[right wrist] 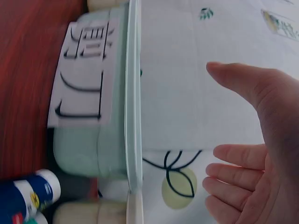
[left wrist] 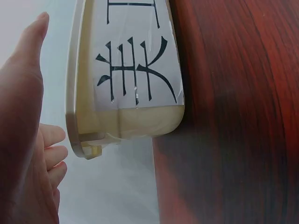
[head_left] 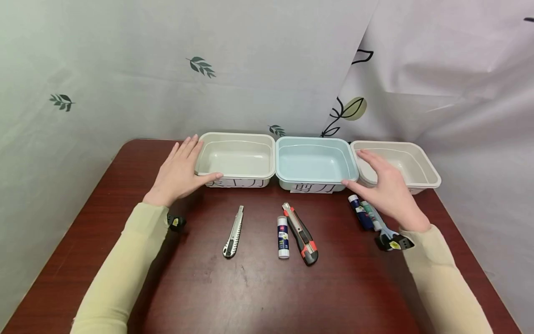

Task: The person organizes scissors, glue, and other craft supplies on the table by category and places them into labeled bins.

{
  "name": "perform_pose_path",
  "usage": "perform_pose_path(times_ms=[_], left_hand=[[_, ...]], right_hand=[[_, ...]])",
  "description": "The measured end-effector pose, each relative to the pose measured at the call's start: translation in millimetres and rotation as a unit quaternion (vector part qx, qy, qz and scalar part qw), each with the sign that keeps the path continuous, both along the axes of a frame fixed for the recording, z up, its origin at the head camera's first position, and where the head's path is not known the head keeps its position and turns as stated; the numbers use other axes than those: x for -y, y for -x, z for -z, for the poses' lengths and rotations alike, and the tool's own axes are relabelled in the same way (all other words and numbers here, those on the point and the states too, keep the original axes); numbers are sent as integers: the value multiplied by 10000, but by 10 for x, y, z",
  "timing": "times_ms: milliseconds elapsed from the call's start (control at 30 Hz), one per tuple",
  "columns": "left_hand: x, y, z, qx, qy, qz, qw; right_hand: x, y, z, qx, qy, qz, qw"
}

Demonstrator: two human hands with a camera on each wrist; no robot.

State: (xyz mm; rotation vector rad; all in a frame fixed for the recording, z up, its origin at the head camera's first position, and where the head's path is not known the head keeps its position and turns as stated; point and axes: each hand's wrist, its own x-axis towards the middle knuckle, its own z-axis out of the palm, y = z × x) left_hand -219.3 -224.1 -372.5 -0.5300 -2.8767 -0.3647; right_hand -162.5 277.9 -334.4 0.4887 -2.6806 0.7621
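My left hand (head_left: 177, 174) is spread, fingers straight, at the left end of the cream bin (head_left: 233, 176). Its thumb reaches along the bin's front rim in the head view. Over the gap between the pale blue bin (head_left: 317, 180) and the beige bin (head_left: 424, 185) is my right hand (head_left: 388, 190), fingers loosely bent around nothing. In the right wrist view, its thumb and fingers (right wrist: 238, 175) stand apart with air between them. Below that hand lie a blue glue stick (head_left: 360, 212), a small green-labelled tube (head_left: 371, 215) and a light blue-grey item, partly hidden by the wrist.
On the dark red wooden table (head_left: 250, 297) lie a silver utility knife (head_left: 233, 232), another glue stick (head_left: 283, 237) and a red-and-black utility knife (head_left: 300, 234). Handwritten paper labels mark the cream and blue bins' fronts. A patterned white curtain (head_left: 250, 69) hangs behind the bins.
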Motion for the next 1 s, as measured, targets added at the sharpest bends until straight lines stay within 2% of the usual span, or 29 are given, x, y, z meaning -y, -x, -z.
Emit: perform_pose_path(times_ms=[200, 467, 767, 1000], left_hand=[[13, 60, 38, 128, -23, -99, 9999], [49, 120, 101, 262, -96, -212, 9994], [45, 122, 139, 390, -22, -273, 9989], [42, 112, 155, 431, -38, -284, 9987]], right_hand=[[138, -103, 17, -30, 136, -205, 9997], [308, -215, 84, 89, 59, -513, 9986], [477, -327, 248, 522, -128, -804, 9953], [619, -417, 453, 879, -150, -1096, 9900]])
